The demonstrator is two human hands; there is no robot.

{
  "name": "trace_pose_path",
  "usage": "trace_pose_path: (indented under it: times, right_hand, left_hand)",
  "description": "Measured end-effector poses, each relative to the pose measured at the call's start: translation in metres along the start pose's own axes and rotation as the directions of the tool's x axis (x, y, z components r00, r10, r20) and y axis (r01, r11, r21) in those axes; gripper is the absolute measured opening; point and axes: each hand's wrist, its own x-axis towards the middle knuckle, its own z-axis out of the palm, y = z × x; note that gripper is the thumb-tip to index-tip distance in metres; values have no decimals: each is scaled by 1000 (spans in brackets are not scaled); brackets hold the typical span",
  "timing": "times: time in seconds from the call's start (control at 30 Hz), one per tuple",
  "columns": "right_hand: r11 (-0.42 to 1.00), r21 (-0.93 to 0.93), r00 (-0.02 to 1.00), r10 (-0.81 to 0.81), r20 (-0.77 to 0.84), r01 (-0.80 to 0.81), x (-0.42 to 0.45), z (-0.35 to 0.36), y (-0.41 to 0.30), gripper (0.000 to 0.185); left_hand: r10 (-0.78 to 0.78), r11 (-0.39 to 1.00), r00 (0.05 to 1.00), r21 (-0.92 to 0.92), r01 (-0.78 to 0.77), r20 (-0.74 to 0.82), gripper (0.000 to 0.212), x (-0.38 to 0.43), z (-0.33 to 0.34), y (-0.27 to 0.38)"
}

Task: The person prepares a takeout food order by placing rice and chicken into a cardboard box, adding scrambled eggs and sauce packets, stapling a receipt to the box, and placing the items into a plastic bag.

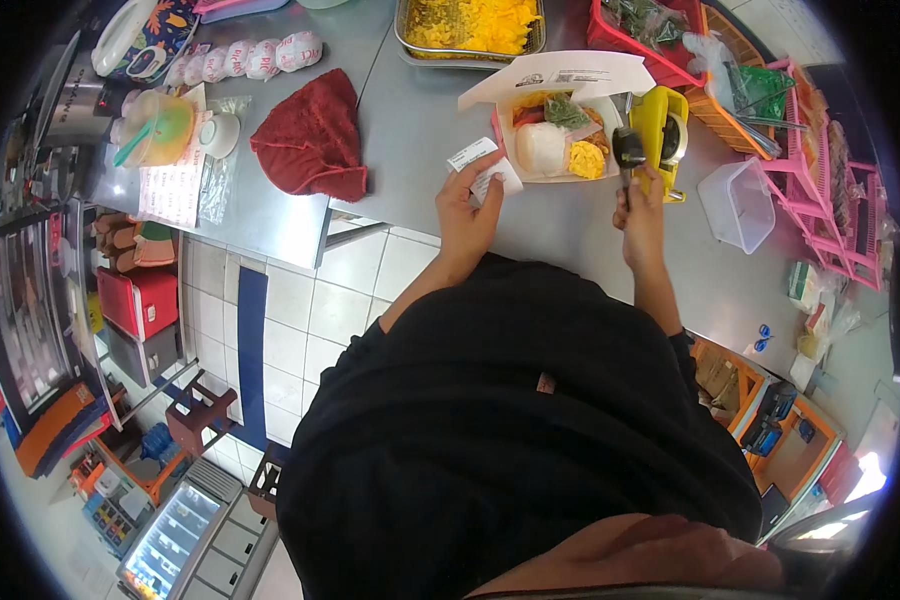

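Observation:
My left hand (471, 214) holds a small printed paper slip (484, 171) between thumb and fingers, at the lower left corner of an open paper food box (504, 124). In the box lie a white rounded portion of rice (540, 148), yellow scrambled egg (586, 160) and a small clear bag with green leaves (566, 112). The box's lid stands raised at the far side. My right hand (641, 210) grips the handle of a black utensil (628, 148), whose head is beside the box's right edge. A yellow tape dispenser (654, 124) stands just right of it.
A dark red cloth (315, 139) lies on the steel table (412, 161) at left, near wrapped rolls (262, 58). A metal tray (471, 54) of yellow food is behind the box. A clear plastic tub (736, 206), red basket (694, 73) and pink racks (825, 210) stand at right.

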Motion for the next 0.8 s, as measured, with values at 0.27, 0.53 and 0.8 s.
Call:
trace_pose_path:
  times: [0.27, 0.53, 0.8]
  right_hand:
    - [908, -133, 869, -327, 371, 398, 62, 60, -160, 23]
    - [846, -124, 839, -476, 262, 519, 150, 53, -187, 33]
    - [715, -657, 969, -130, 211, 239, 154, -3, -91, 37]
  left_hand:
    - [-63, 998, 933, 35, 54, 353, 41, -36, 11, 7]
    - [25, 997, 780, 43, -66, 625, 57, -67, 50, -25]
    - [-100, 986, 756, 165, -10, 647, 64, -93, 86, -42]
